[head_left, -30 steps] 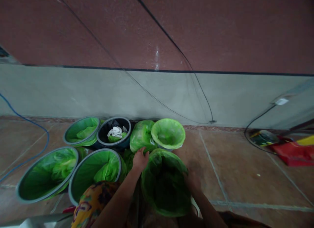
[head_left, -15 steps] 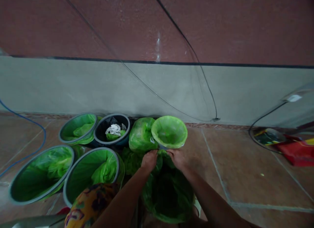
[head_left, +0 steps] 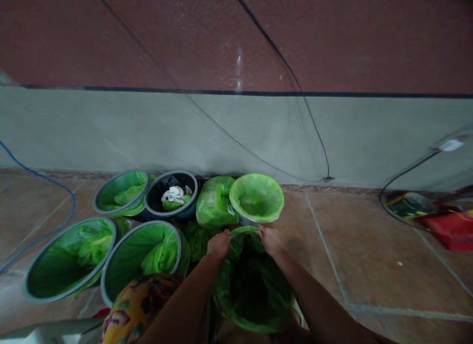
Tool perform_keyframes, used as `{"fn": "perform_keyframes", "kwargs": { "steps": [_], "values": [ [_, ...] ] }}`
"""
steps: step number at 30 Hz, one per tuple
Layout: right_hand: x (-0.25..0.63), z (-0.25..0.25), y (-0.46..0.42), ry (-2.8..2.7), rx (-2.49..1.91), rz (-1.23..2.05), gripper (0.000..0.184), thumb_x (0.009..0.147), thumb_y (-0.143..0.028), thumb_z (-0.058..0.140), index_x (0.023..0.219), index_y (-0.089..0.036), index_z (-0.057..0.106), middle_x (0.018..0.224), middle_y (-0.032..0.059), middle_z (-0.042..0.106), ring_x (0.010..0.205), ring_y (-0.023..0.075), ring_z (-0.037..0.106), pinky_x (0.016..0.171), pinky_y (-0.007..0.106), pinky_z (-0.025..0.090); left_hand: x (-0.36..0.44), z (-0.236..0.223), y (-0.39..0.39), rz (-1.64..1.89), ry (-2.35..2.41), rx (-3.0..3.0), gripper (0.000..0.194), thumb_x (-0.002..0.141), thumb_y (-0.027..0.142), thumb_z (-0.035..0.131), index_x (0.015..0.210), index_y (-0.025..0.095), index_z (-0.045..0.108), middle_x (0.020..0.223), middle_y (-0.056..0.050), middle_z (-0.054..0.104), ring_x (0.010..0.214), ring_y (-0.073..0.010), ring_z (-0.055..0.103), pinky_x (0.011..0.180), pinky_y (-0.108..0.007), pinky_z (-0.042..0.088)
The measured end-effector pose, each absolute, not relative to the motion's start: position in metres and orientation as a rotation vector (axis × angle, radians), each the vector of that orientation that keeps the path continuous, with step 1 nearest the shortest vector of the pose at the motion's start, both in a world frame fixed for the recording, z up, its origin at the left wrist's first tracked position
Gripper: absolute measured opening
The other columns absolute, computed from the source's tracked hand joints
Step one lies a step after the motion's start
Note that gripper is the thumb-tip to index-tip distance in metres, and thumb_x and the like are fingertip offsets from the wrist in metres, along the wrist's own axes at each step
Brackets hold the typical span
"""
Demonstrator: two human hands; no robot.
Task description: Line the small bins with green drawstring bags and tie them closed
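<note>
A green bin liner (head_left: 254, 319) hangs wide at the mouth in front of me, its inside dark; it looks draped over a bin whose body is mostly hidden. My left hand (head_left: 219, 245) pinches the liner's far rim on the left. On the right of that same rim, my right hand (head_left: 269, 239) grips the plastic. Just beyond both hands stands a small bin (head_left: 256, 198) lined in pale green. Beside it sits a full, knotted green bag (head_left: 215, 202).
Several more bins with green liners, such as a grey-rimmed bin (head_left: 142, 255), stand to the left. A dark-lined bin (head_left: 172, 193) holds crumpled paper. A blue hose (head_left: 55, 184) lies far left; a red object (head_left: 449, 229) lies far right. Cables hang along the wall.
My hands have moved apart along the far rim, the left one leftward, and the liner's mouth has been spread wider. The view has shifted slightly.
</note>
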State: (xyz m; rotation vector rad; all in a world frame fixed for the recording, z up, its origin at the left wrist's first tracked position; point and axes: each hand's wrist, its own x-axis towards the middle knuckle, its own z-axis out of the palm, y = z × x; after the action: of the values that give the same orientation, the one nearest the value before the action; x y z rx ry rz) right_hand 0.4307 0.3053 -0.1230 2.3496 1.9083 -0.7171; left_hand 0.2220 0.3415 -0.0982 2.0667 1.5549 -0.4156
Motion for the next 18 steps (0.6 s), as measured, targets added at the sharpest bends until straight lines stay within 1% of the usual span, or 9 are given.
{"fn": "perform_keyframes", "kwargs": {
  "steps": [2, 4, 7, 8, 9, 11, 14, 16, 18],
  "values": [
    [0.432, -0.120, 0.305, 1.873, 2.340, -0.744, 0.026, 0.097, -0.026, 0.048, 0.110, -0.018, 0.070, 0.107, 0.0110, 0.076, 0.104, 0.0215, 0.070, 0.086, 0.028, 0.047, 0.223, -0.095, 0.344, -0.421, 1.564, 2.032, 0.034, 0.101, 0.030, 0.035, 0.123, 0.020, 0.058, 0.116, -0.013, 0.073, 0.111, -0.0247, 0.069, 0.090, -0.035, 0.052],
    [0.434, -0.115, 0.302, 1.864, 2.335, -0.777, 0.030, 0.091, -0.020, 0.056, 0.119, -0.018, 0.067, 0.111, 0.0109, 0.075, 0.107, 0.0219, 0.069, 0.089, 0.029, 0.048, 0.221, -0.090, 0.344, -0.374, 1.570, 2.018, 0.037, 0.097, 0.026, 0.043, 0.132, 0.019, 0.054, 0.123, -0.013, 0.070, 0.116, -0.0242, 0.067, 0.094, -0.034, 0.051],
    [0.437, -0.101, 0.301, 1.930, 2.351, -0.770, 0.053, 0.081, -0.020, 0.068, 0.134, -0.017, 0.059, 0.120, 0.0130, 0.072, 0.110, 0.0250, 0.067, 0.093, 0.032, 0.049, 0.215, -0.079, 0.342, -0.239, 1.601, 2.020, 0.062, 0.087, 0.029, 0.061, 0.145, 0.018, 0.042, 0.137, -0.014, 0.063, 0.125, -0.0261, 0.060, 0.102, -0.035, 0.047],
    [0.437, -0.095, 0.303, 1.980, 2.354, -0.763, 0.056, 0.081, -0.022, 0.068, 0.136, -0.017, 0.057, 0.123, 0.0136, 0.071, 0.112, 0.0257, 0.066, 0.095, 0.033, 0.049, 0.213, -0.076, 0.340, -0.196, 1.627, 2.010, 0.069, 0.084, 0.032, 0.066, 0.147, 0.018, 0.040, 0.140, -0.015, 0.060, 0.128, -0.0276, 0.058, 0.103, -0.036, 0.046],
    [0.436, -0.091, 0.306, 2.033, 2.358, -0.757, 0.054, 0.083, -0.024, 0.067, 0.136, -0.017, 0.057, 0.125, 0.0135, 0.070, 0.114, 0.0258, 0.065, 0.097, 0.034, 0.048, 0.211, -0.072, 0.338, -0.155, 1.659, 1.992, 0.072, 0.083, 0.035, 0.068, 0.147, 0.017, 0.040, 0.142, -0.015, 0.058, 0.130, -0.0288, 0.056, 0.105, -0.037, 0.046],
    [0.430, -0.085, 0.314, 2.160, 2.331, -0.767, 0.044, 0.090, -0.025, 0.059, 0.133, -0.019, 0.061, 0.128, 0.0116, 0.069, 0.117, 0.0242, 0.063, 0.101, 0.034, 0.046, 0.208, -0.068, 0.331, -0.073, 1.739, 1.953, 0.067, 0.086, 0.038, 0.065, 0.145, 0.015, 0.043, 0.143, -0.016, 0.057, 0.132, -0.0289, 0.054, 0.107, -0.037, 0.044],
    [0.420, -0.090, 0.324, 2.324, 2.186, -0.787, 0.032, 0.093, -0.023, 0.053, 0.121, -0.021, 0.070, 0.121, 0.0090, 0.072, 0.116, 0.0230, 0.063, 0.101, 0.033, 0.045, 0.207, -0.072, 0.317, -0.043, 1.795, 1.925, 0.046, 0.095, 0.031, 0.051, 0.137, 0.013, 0.051, 0.137, -0.017, 0.062, 0.127, -0.0254, 0.059, 0.105, -0.033, 0.045],
    [0.414, -0.099, 0.326, 2.333, 2.122, -0.790, 0.028, 0.093, -0.022, 0.053, 0.112, -0.021, 0.073, 0.113, 0.0086, 0.074, 0.110, 0.0234, 0.066, 0.096, 0.033, 0.047, 0.208, -0.082, 0.308, -0.162, 1.786, 1.869, 0.035, 0.098, 0.022, 0.043, 0.129, 0.014, 0.056, 0.126, -0.016, 0.069, 0.118, -0.0234, 0.065, 0.097, -0.031, 0.049],
    [0.411, -0.109, 0.325, 2.266, 2.160, -0.786, 0.027, 0.094, -0.022, 0.051, 0.109, -0.021, 0.074, 0.106, 0.0084, 0.075, 0.104, 0.0230, 0.067, 0.091, 0.032, 0.047, 0.210, -0.092, 0.302, -0.286, 1.800, 1.784, 0.033, 0.098, 0.013, 0.036, 0.123, 0.014, 0.057, 0.113, -0.015, 0.073, 0.109, -0.0222, 0.070, 0.089, -0.029, 0.051]
  ]
}}
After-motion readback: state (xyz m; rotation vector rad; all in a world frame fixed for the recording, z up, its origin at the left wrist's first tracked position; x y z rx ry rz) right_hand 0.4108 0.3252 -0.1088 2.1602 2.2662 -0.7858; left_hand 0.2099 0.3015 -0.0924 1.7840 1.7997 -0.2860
